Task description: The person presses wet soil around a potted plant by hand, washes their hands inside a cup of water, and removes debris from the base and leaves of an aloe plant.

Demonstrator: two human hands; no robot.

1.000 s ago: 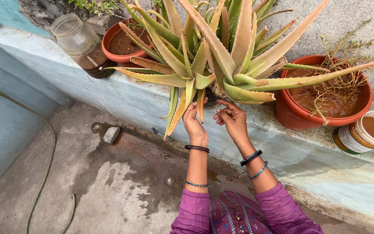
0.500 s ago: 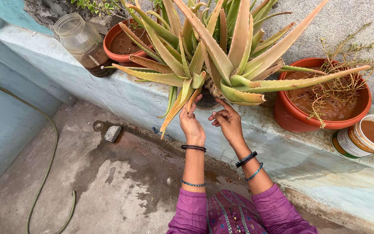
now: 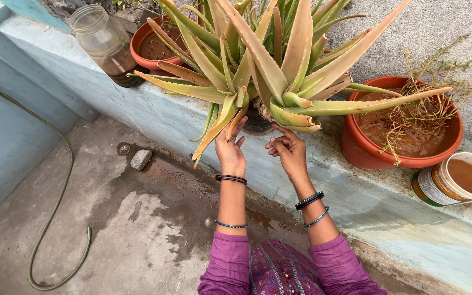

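On ledge [image 3: 137, 109], left hand [image 3: 229, 147] pinching drooping aloe leaf [image 3: 235, 121], lifting it clear; right hand [image 3: 289, 148] hovering loosely curled beneath aloe plant [image 3: 269, 60], holding nothing

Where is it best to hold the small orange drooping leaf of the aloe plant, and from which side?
Probably near its base, where the orange leaf is thickest, coming from below like the left hand. The leaf hangs downward under the aloe plant, and the edges look toothed, so pinch the flat faces.
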